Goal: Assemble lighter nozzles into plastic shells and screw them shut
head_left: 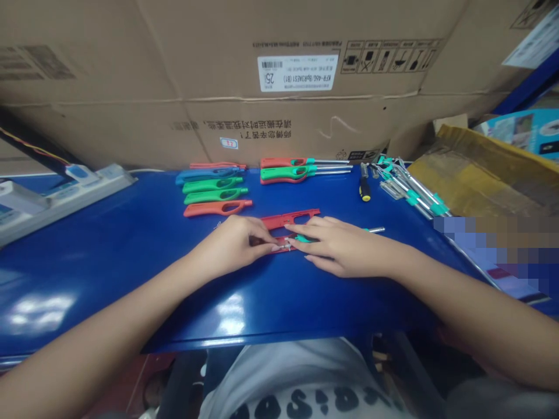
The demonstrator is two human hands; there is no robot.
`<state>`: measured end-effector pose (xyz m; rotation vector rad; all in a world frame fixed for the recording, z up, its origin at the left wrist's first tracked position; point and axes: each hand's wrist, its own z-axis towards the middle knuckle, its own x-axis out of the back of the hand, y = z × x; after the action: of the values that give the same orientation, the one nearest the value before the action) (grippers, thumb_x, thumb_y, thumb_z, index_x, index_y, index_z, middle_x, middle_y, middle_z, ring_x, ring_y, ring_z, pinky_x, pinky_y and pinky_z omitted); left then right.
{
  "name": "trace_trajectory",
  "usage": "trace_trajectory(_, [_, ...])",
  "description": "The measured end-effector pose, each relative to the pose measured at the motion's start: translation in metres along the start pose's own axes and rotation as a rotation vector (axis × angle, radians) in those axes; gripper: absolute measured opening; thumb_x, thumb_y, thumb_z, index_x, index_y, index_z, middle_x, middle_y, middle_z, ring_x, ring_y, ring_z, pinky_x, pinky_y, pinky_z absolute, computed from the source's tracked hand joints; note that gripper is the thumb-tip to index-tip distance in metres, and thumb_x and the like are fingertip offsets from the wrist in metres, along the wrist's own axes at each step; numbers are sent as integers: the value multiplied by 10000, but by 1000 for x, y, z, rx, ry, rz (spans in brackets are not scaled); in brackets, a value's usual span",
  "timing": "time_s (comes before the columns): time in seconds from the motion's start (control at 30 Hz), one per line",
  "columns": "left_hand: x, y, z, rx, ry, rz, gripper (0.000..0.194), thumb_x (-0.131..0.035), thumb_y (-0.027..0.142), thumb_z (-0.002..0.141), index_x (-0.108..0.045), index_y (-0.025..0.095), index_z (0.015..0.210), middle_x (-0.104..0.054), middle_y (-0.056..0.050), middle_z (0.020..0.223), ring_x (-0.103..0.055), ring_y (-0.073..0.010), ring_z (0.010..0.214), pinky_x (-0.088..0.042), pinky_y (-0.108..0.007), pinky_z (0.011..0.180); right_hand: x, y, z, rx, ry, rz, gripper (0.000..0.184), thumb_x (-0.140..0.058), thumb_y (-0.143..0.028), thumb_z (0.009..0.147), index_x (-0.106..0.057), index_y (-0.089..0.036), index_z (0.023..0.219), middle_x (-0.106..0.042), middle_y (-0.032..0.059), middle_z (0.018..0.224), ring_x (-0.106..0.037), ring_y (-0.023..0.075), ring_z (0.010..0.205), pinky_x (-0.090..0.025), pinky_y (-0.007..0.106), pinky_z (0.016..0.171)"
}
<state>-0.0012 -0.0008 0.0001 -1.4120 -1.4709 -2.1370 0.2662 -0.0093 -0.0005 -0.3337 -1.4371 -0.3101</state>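
Note:
Two red lighter shell halves lie on the blue table in front of me, one beyond the other. The farther shell half (277,222) has an open trigger loop; the nearer one (274,251) is mostly covered by my hands. My left hand (233,244) pinches thumb and forefinger at a small silvery piece (285,247) in the nearer half. My right hand (349,247) lies with fingers stretched and apart, its fingertips touching the shells. Under it runs a metal lighter tube (376,230) with a teal part (303,238) at its inner end.
Several coloured lighter handles (213,206) lie at the back left. Two long-tubed lighters (286,171) sit beside them. A black-and-yellow screwdriver (364,189) and several metal tubes (419,192) are right. A power strip (91,189) stands left; a large cardboard box (152,70) walls the back.

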Motion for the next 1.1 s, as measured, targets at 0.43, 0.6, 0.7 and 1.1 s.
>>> trace_trajectory(0.43, [1,1,0,-26,-35,-46,200,-717,335,878,-818,232,1017,-765,-45,929,-690,-165,782,-515,-267,717,6,-6,1,-31,-79,-70,441,-478,-278,1007,-572,-133,1413,-469,173,1546,-547,302,1217,-482,495,1009])
trace_trajectory(0.6, [-4,2,2,88,27,-59,184,-772,323,809,-820,198,935,-740,-37,836,-625,-137,650,-481,-249,601,5,-8,2,-32,-86,-92,448,-455,-285,1017,-561,-125,1421,-484,168,1536,-562,304,1187,-491,493,980])
trace_trajectory(0.7, [-3,2,1,108,19,-95,206,-784,335,789,-822,191,931,-746,-44,841,-640,-142,664,-494,-247,613,5,-8,2,-44,-91,-83,456,-466,-282,1014,-548,-124,1435,-495,168,1528,-555,305,1208,-481,496,992])
trace_trajectory(1.1, [1,6,2,87,-22,-72,181,-720,259,827,-818,208,971,-762,-46,858,-640,-147,664,-485,-248,598,-1,8,3,-147,174,171,232,-582,-220,957,-725,-205,1139,-711,88,1215,-622,248,1099,-481,453,989])
